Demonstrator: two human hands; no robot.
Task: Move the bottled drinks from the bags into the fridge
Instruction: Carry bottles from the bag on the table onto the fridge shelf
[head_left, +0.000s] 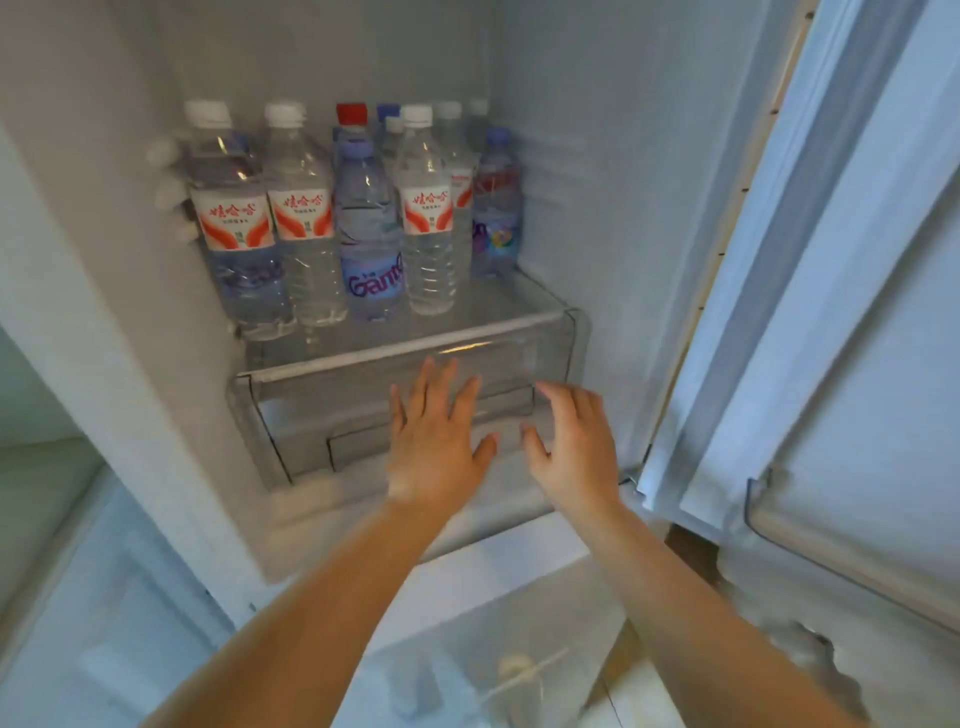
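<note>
Bottles (363, 218) stood close together on the fridge (597, 156) shelf (498, 306), packed from the left wall toward the back right corner. Most had white caps, one had a red cap, and one front bottle had a blue label. The front right part of the shelf was bare.

Both hands were empty. The left hand (434, 447) was held flat with its fingers (441, 379) spread wide and straight, in front of the clear drawer (291, 415) just under the shelf. The right hand (574, 452) was beside it with fingers loosely bent, gripping nothing. It was hard to tell if either hand touched the drawer front.

No bags could be seen here, so it could not be told if more bottles were waiting. It looked like a batch of bottles had been put in, and the hands were between loads or busy with the drawer.

The next move was probably to go to the bags for more bottles, if any were left. New ones would fit best at the front right of the shelf. They should go in upright and gently, because the bottles stood so close that a bump could tip them. The door (831, 312) on the right was open.
</note>
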